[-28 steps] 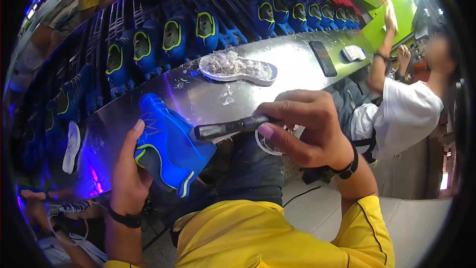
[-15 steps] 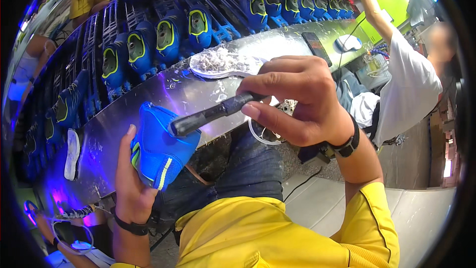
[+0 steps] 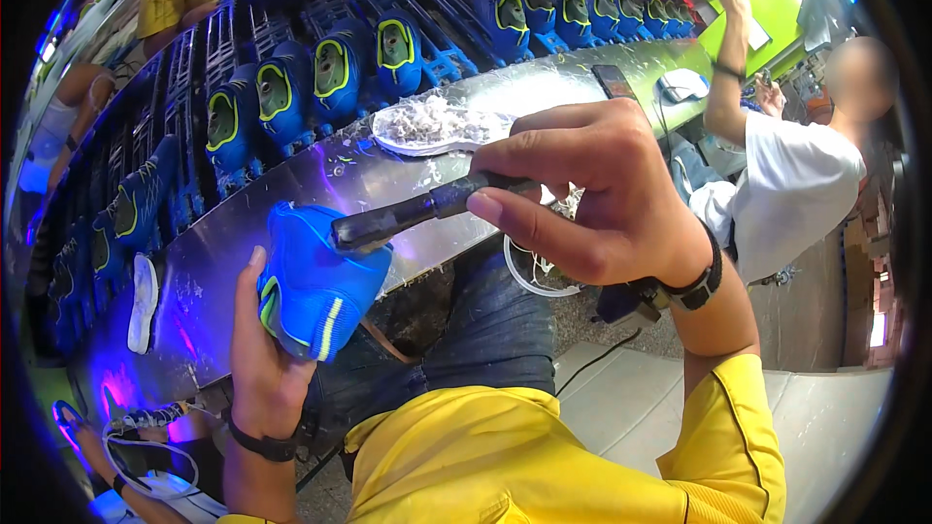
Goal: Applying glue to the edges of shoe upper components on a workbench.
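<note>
A blue shoe [image 3: 335,277] with a yellow heel stripe sits in my left hand [image 3: 267,359], its heel turned toward me. My left fingers and thumb wrap around its lower left side. Between the thumb and fingers of my right hand [image 3: 607,194] is a black rod-shaped tool [image 3: 403,215]. The tool's far tip lies over the shoe's upper right side and appears to touch it. Beyond my right hand, a white shoe sole [image 3: 393,141] holds a heap of pale shreds [image 3: 437,123] on the metal bench [image 3: 340,184].
Several blue shoes with lime collars, such as one [image 3: 335,68], stand on a rack conveyor [image 3: 456,63] along the far side. Another white sole [image 3: 144,303] rests at the left. A phone [image 3: 614,81] lies at the back right. A co-worker in a white shirt [image 3: 796,180] is at the right.
The black tool has shifted slightly against the shoe, and my right hand has moved a little. Shoes on the conveyor have drifted right. The co-worker's raised arm has moved.
</note>
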`<state>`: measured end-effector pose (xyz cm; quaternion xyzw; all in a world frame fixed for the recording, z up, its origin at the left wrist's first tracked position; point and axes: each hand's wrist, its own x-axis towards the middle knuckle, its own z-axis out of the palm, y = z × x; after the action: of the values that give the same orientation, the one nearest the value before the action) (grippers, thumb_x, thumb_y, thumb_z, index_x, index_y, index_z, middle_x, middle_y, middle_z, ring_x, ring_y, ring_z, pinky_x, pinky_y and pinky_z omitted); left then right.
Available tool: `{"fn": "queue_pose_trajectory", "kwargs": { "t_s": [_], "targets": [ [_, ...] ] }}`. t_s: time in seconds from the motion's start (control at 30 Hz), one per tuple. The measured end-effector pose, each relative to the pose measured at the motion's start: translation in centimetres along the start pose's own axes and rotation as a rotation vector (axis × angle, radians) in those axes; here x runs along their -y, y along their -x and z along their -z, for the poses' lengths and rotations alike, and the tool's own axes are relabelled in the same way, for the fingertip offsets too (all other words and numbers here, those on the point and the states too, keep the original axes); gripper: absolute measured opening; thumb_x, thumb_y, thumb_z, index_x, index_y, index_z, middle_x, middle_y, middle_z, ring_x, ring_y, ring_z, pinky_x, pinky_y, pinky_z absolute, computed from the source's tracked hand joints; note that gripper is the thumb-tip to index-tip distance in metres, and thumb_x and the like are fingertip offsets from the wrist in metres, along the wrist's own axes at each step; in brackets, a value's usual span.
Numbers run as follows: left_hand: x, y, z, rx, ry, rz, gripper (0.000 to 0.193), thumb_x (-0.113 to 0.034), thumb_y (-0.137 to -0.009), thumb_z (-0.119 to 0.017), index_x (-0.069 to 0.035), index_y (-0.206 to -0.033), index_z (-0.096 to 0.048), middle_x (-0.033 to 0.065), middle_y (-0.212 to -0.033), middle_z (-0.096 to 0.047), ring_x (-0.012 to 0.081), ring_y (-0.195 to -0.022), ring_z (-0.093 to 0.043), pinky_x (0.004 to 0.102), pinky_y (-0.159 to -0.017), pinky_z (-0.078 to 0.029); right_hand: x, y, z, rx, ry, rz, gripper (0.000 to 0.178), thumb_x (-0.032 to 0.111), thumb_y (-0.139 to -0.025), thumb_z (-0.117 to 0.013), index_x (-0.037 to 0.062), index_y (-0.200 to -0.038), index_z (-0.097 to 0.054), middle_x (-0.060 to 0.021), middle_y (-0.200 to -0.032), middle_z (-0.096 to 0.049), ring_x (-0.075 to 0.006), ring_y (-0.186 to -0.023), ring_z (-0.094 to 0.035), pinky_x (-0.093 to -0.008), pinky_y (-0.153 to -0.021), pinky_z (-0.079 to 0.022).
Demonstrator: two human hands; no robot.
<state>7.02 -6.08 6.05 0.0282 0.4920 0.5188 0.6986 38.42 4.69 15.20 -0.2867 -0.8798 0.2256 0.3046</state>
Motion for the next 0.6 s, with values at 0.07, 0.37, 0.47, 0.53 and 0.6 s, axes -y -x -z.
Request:
{"fn": "queue_pose_trajectory", "kwargs": {
  "t_s": [0.07, 0.37, 0.47, 0.53, 0.6],
  "targets": [
    [0.2, -0.3, 0.8, 0.058, 0.041, 0.05, 0.05, -0.047, -0.11, -0.056, -0.008, -0.141, -0.063, 0.013, -0.121, -0.077, 0.0256, -0.099, -0.079, 0.0379, -0.077, -0.066, -0.4, 0.0, -0.1, -0.021, -0.011, 0.018, 0.021, 0.01, -0.086, -0.082, -0.0063, -0.098, -0.078, -0.0147, -0.071, -0.067, -0.0239, -0.059, -0.064, -0.0343, -0.055, -0.046],
    [2.6, 0.8, 1.6, 0.13, 0.316, 0.281, 0.057, -0.048, -0.107, -0.054, 0.001, -0.134, -0.064, 0.0303, -0.116, -0.072, 0.0348, -0.084, -0.077, 0.03, -0.053, -0.059, -3.4, 0.0, -1.6, -0.168, -0.123, 0.122, 0.021, 0.018, -0.088, -0.082, -0.0013, -0.096, -0.08, -0.0131, -0.074, -0.07, -0.0242, -0.057, -0.065, -0.0336, -0.052, -0.049],
    [3.3, 1.1, 1.0, 0.19, 0.382, 0.305, 0.057, -0.047, -0.106, -0.056, 0.002, -0.134, -0.063, 0.0314, -0.117, -0.067, 0.0336, -0.084, -0.074, 0.0295, -0.053, -0.058, -4.1, 0.5, -2.6, -0.206, -0.203, 0.091, 0.023, 0.02, -0.09, -0.082, -0.0022, -0.098, -0.08, -0.013, -0.075, -0.071, -0.0221, -0.059, -0.065, -0.0326, -0.054, -0.048],
    [3.6, 1.1, 0.5, 0.226, 0.42, 0.333, 0.056, -0.046, -0.106, -0.056, 0.002, -0.134, -0.061, 0.0305, -0.116, -0.064, 0.0327, -0.084, -0.073, 0.0299, -0.053, -0.058, -4.5, 1.0, -3.0, -0.22, -0.235, 0.075, 0.024, 0.02, -0.092, -0.081, -0.0026, -0.099, -0.08, -0.0135, -0.077, -0.072, -0.0214, -0.061, -0.066, -0.0321, -0.055, -0.048],
    [3.9, 1.3, -0.1, 0.244, 0.459, 0.368, 0.054, -0.045, -0.107, -0.057, 0.002, -0.134, -0.059, 0.0287, -0.114, -0.062, 0.032, -0.083, -0.072, 0.0306, -0.053, -0.059, -4.7, 1.8, -3.2, -0.208, -0.256, 0.037, 0.026, 0.016, -0.09, -0.08, -0.0065, -0.103, -0.079, -0.0165, -0.079, -0.071, -0.025, -0.065, -0.067, -0.0348, -0.06, -0.05]
  ]
}}
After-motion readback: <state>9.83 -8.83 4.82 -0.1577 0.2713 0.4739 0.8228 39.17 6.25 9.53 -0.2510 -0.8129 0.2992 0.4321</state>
